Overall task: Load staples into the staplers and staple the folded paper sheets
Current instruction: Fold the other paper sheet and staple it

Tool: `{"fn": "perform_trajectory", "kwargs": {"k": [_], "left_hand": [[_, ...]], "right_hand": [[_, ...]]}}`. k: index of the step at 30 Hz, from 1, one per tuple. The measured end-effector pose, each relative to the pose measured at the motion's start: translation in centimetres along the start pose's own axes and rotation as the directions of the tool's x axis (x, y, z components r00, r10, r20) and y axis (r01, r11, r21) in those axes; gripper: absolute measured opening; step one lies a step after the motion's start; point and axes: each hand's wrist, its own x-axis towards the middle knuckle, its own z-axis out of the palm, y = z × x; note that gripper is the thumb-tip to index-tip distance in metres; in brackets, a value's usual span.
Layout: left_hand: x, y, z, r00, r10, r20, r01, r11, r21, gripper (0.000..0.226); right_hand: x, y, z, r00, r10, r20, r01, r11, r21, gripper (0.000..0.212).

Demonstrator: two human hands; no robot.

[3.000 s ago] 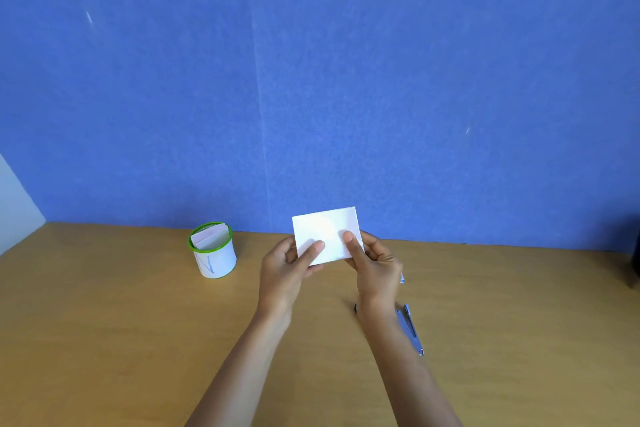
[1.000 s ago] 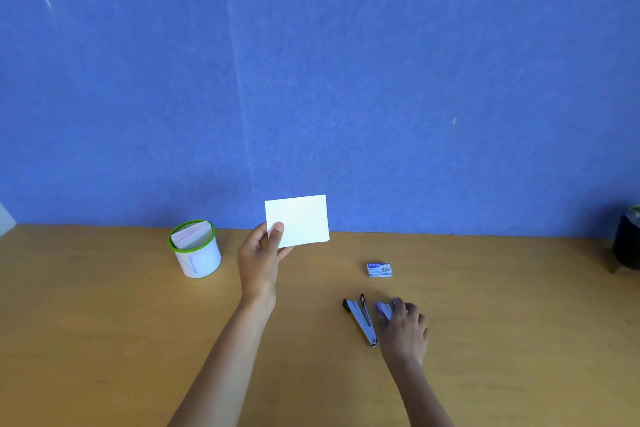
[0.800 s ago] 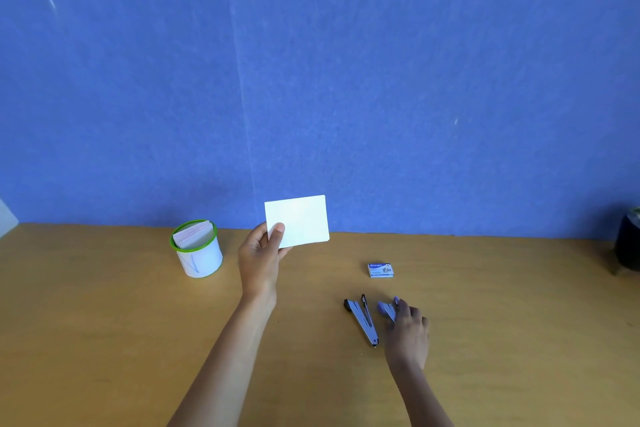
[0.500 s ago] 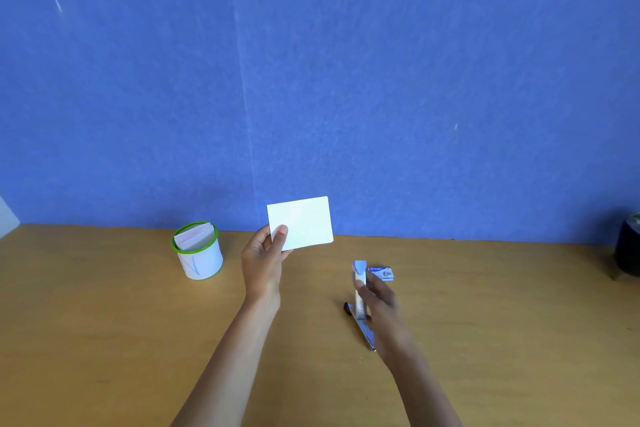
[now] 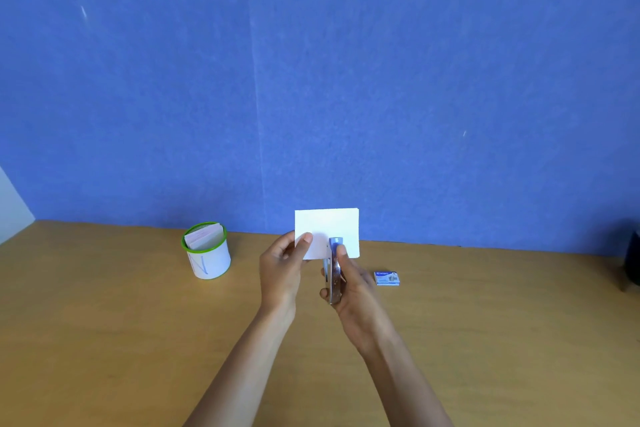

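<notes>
Stapling under way: our left hand [image 5: 280, 265] pinches paper [image 5: 327, 230]; right hand [image 5: 351, 284] grips stapler [image 5: 335, 270] on it; more sheets remain in cup [image 5: 206, 251].

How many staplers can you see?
1. The stapler is in the right hand, its tip at the lower edge of the folded paper. Another could be hidden behind that hand.

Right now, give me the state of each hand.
Left hand: pinching the folded paper sheet.
Right hand: gripping the stapler.
</notes>
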Motion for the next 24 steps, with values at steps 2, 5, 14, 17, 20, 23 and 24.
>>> {"fn": "perform_trajectory", "kwargs": {"k": [2,5,14,17,20,23,24], "left_hand": [[-0.4,0.0,0.1,1.000,0.010,0.026,-0.011,1.000,0.015,0.012],[-0.7,0.0,0.2,0.998,0.031,0.059,-0.032,0.999,0.022,0.007],[-0.2,0.8,-0.3,0.986,0.035,0.165,-0.048,0.996,0.075,0.006],[-0.9,1.4,0.2,0.979,0.013,0.205,-0.015,1.000,0.011,0.020],[-1.3,2.0,0.8,0.969,-0.052,0.240,0.053,0.999,-0.001,0.044],[-1.4,2.4,0.9,0.955,-0.102,0.277,0.106,0.994,-0.001,0.043],[-1.3,2.5,0.8,0.952,-0.113,0.283,0.118,0.993,-0.002,0.040]], "right_hand": [[0.1,-0.3,0.3,1.000,0.000,-0.030,0.001,0.999,0.035,0.032],[0.2,-0.6,0.7,0.999,-0.019,-0.037,0.023,0.995,0.095,0.031],[0.2,-0.6,1.4,0.996,-0.060,-0.072,0.061,0.998,0.019,0.032],[0.1,-0.5,1.7,0.992,-0.081,-0.099,0.080,0.997,-0.012,0.031],[0.0,-0.6,2.0,0.988,-0.096,-0.122,0.090,0.995,-0.052,0.017],[0.0,-0.5,2.0,0.983,-0.116,-0.144,0.107,0.992,-0.065,0.015],[0.0,-0.4,1.9,0.981,-0.123,-0.148,0.115,0.991,-0.067,0.015]]}}
